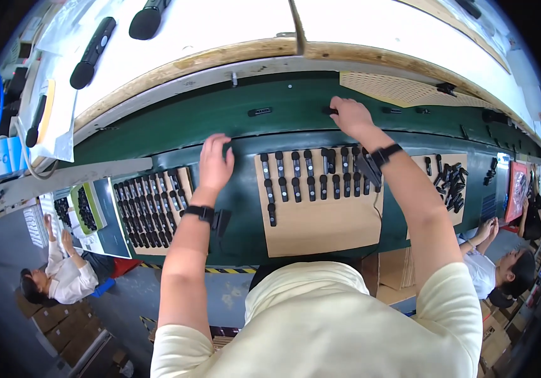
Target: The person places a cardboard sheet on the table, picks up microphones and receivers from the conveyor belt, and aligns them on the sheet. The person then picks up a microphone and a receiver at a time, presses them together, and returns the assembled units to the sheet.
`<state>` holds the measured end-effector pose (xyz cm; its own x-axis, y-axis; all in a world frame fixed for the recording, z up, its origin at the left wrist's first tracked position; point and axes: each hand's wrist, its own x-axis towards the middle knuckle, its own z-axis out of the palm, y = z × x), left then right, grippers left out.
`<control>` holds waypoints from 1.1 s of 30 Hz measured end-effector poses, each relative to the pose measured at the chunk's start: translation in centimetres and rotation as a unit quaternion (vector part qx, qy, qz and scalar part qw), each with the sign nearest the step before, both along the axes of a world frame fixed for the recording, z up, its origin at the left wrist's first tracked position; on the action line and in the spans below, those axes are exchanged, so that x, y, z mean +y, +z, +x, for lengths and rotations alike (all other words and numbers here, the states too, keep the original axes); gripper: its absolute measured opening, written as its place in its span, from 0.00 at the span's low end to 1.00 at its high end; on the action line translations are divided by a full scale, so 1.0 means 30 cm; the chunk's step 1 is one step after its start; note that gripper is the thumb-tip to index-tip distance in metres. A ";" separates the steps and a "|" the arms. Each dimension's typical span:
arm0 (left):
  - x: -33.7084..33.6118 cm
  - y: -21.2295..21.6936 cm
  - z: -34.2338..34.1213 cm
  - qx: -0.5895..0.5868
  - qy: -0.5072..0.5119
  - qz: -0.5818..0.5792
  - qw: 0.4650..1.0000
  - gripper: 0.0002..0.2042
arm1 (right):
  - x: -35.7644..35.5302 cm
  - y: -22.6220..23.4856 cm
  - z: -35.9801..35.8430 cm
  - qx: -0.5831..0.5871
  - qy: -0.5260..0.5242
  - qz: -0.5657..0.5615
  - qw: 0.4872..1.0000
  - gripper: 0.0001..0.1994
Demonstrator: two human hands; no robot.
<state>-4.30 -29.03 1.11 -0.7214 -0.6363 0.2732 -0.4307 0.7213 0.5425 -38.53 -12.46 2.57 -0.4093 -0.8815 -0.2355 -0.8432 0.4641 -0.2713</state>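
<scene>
My right hand [350,118] reaches over the far green strip, fingers closed on a small black part [330,111] that is mostly hidden. My left hand [216,162] is above the near edge of that strip, fingers curved and apart from the thumb; no held thing can be made out. Between the hands, a small black slotted piece [260,111] lies on the strip, and a similar black piece [392,111] lies right of my right hand. Below, black microphones [311,188] stand in rows on a brown cardboard sheet [321,230]. Both wrists wear black bands.
More microphones [151,211] fill a cardboard sheet at left; a loose pile of black pieces [452,186] lies at right. A wood-edged white shelf [220,53] runs along the far side, with a microphone [93,53] on it. Co-workers sit at left [62,274] and right [488,268].
</scene>
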 end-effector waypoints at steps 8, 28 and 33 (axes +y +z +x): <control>-0.146 -0.120 -0.268 -0.073 -0.039 0.002 0.997 0.16 | 0.475 0.291 0.280 -0.122 -0.088 -0.241 0.959 0.11; 0.348 0.254 0.179 0.149 0.141 0.418 0.885 0.13 | 0.547 0.416 0.601 -0.424 -0.189 -0.273 0.843 0.11; 0.529 0.474 0.250 0.190 0.078 0.463 0.862 0.13 | 0.546 0.554 0.645 -0.467 -0.114 -0.298 0.825 0.13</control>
